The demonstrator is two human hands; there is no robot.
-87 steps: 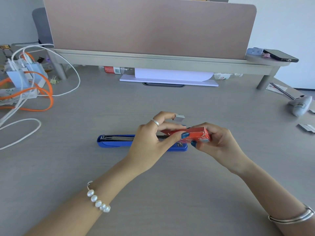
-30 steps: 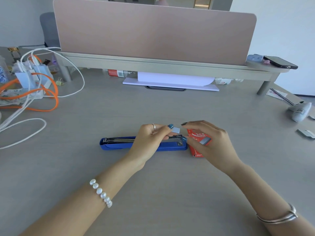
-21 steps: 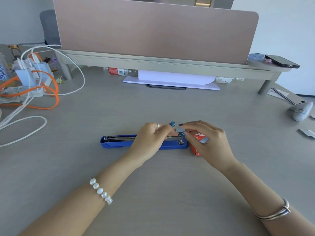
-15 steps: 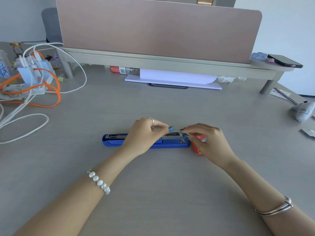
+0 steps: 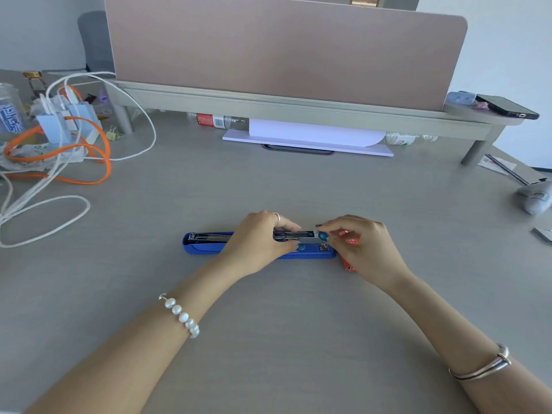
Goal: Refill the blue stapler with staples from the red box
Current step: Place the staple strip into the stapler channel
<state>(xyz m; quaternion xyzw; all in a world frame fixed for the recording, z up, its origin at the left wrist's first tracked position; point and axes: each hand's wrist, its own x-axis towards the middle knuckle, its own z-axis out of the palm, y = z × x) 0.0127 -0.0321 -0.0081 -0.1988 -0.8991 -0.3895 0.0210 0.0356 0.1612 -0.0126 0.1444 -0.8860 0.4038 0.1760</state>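
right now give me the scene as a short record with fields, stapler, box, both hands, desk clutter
stapler: blue stapler lying flat on the desk, opened, metal staple channel facing up
box: red staple box at the stapler's right end, mostly hidden by the right hand
left hand: left hand gripping the stapler's middle
right hand: right hand pinching at the channel's right end
clutter: orange cable, white cable, phone on shelf

The blue stapler [image 5: 203, 249] under both hands looks like smooth, slightly glossy plastic, and the open channel along its top [image 5: 294, 235], pinched between the fingertips, is bright shiny metal. Just right of the grip, the red box [image 5: 348, 240] looks like thin printed card. The desk [image 5: 268, 339] beneath is a matt grey surface with faint wood-like grain, and the 2 wrists carry glossy pearl-like beads [image 5: 180, 315] and a polished metal bangle [image 5: 484, 369].
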